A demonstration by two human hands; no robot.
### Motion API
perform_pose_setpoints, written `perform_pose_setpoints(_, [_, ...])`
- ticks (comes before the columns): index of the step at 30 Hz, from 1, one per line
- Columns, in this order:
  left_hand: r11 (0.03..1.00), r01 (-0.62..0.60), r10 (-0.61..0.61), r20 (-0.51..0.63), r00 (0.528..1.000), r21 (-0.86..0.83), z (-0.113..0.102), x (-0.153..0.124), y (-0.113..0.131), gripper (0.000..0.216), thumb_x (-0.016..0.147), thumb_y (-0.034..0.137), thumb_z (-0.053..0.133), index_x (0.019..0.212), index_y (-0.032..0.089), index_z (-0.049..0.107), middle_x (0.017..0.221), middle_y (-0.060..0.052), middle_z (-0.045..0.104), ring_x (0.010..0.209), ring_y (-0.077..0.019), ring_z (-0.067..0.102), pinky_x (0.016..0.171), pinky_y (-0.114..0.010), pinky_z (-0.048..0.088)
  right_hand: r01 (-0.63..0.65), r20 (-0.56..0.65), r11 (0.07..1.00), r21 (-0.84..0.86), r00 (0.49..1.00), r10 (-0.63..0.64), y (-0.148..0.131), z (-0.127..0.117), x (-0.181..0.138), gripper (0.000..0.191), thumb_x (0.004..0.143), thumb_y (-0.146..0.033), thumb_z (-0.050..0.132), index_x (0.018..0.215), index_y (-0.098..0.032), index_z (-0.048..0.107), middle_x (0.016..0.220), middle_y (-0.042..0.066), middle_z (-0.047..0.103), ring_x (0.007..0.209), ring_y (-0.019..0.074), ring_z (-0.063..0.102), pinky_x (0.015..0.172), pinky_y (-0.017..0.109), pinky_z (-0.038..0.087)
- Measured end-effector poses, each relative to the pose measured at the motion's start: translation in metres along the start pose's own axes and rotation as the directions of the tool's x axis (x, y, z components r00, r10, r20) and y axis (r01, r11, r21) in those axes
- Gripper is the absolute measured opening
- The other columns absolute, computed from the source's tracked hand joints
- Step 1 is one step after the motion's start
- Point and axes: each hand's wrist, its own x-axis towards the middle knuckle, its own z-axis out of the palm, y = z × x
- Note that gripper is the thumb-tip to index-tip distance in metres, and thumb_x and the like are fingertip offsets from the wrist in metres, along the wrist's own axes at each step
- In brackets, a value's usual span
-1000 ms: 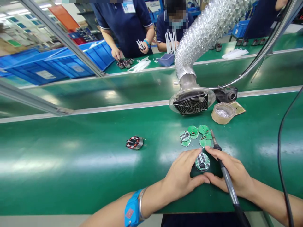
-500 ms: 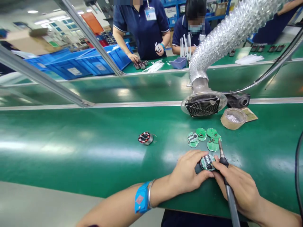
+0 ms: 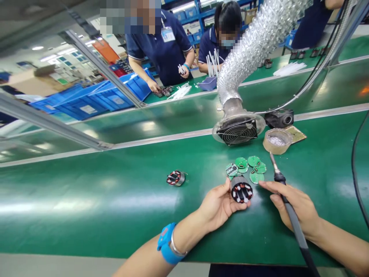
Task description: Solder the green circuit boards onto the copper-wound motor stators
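Note:
My left hand [image 3: 219,206] is closed around a motor stator [image 3: 241,189], tilted so its wound coils and white insulators face me. In my right hand [image 3: 300,207] lies a soldering iron [image 3: 290,204], its tip pointing up and away from me, clear of the stator. My right index finger reaches out near the loose green circuit boards [image 3: 256,177], several of which lie in a cluster just beyond the stator. A second stator [image 3: 176,178] rests on the green bench to the left, with thin wires sticking out.
A fume extractor [image 3: 238,130] on a silver duct [image 3: 245,57] hangs over the bench's far side. Beside it sit a round tub [image 3: 276,141] and a black holder [image 3: 279,118]. Co-workers stand across the line near blue bins [image 3: 86,104]. A black cable [image 3: 356,157] hangs at right.
My left hand has turned the stator over: its circuit board side showed before, its coils show now. My right hand has moved away from it with the soldering iron. The camera view has tilted.

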Motion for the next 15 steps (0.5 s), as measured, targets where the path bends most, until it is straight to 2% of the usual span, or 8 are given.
perform_pose_setpoints(2, [0.999,-0.024,0.024,0.015,1.0,0.038,-0.002,0.0,-0.002,0.055,0.085,0.056,0.061,0.101,0.003,0.064,0.088,-0.015,0.07,0.072,-0.0178,0.07,0.066,-0.025,0.056,-0.009,-0.008,1.0,0.001,1.0,0.009,0.003,0.001,-0.001,0.027,0.092,-0.012,0.05,0.118,-0.019,0.057,0.097,0.006,0.075,0.081,0.0177,0.073,0.072,0.028,0.06])
perform_pose_setpoints(6, [0.954,-0.153,0.134,0.091,0.987,0.259,-0.006,-0.002,-0.01,0.057,0.069,0.055,0.078,0.102,0.01,0.068,0.082,-0.007,0.069,0.068,-0.0128,0.063,0.063,-0.023,0.051,-0.032,0.018,0.999,0.014,0.999,0.032,0.005,-0.002,-0.003,0.022,0.092,-0.015,0.051,0.11,-0.021,0.06,0.094,0.004,0.075,0.078,0.0171,0.073,0.071,0.027,0.06])
perform_pose_setpoints(8, [0.939,-0.158,0.127,0.118,0.985,0.307,-0.005,-0.002,-0.015,0.06,0.069,0.059,0.076,0.106,0.011,0.067,0.081,-0.005,0.068,0.066,-0.0118,0.061,0.064,-0.023,0.05,-0.035,0.06,0.998,0.051,0.998,0.032,0.001,-0.003,-0.003,0.025,0.09,-0.02,0.054,0.115,-0.021,0.057,0.101,0.006,0.074,0.085,0.0189,0.073,0.075,0.028,0.06])
perform_pose_setpoints(11, [0.957,-0.143,0.114,0.128,0.985,0.253,0.0,0.0,-0.021,0.062,0.074,0.064,0.067,0.1,0.009,0.068,0.08,-0.008,0.066,0.066,-0.0137,0.06,0.067,-0.027,0.05,-0.095,0.134,0.99,0.107,0.988,0.08,-0.011,-0.001,0.0,0.039,0.084,-0.025,0.059,0.121,-0.019,0.049,0.116,0.012,0.068,0.099,0.0231,0.07,0.084,0.033,0.059])
perform_pose_setpoints(13, [0.953,-0.158,0.127,0.133,0.983,0.259,0.005,0.002,-0.025,0.06,0.076,0.064,0.065,0.098,0.008,0.068,0.08,-0.007,0.064,0.067,-0.0133,0.058,0.07,-0.027,0.05,-0.168,0.199,0.981,0.095,0.969,0.146,-0.018,0.003,0.003,0.041,0.083,-0.024,0.057,0.122,-0.02,0.046,0.115,0.012,0.068,0.095,0.0226,0.071,0.079,0.032,0.059])
perform_pose_setpoints(15, [0.931,-0.183,0.14,0.154,0.978,0.316,0.008,0.004,-0.028,0.062,0.077,0.066,0.063,0.101,0.009,0.067,0.079,-0.006,0.063,0.067,-0.0123,0.057,0.071,-0.026,0.048,-0.216,0.277,0.973,0.076,0.943,0.187,-0.021,0.006,0.006,0.042,0.082,-0.02,0.053,0.123,-0.021,0.046,0.105,0.008,0.071,0.084,0.0199,0.072,0.07,0.029,0.06])
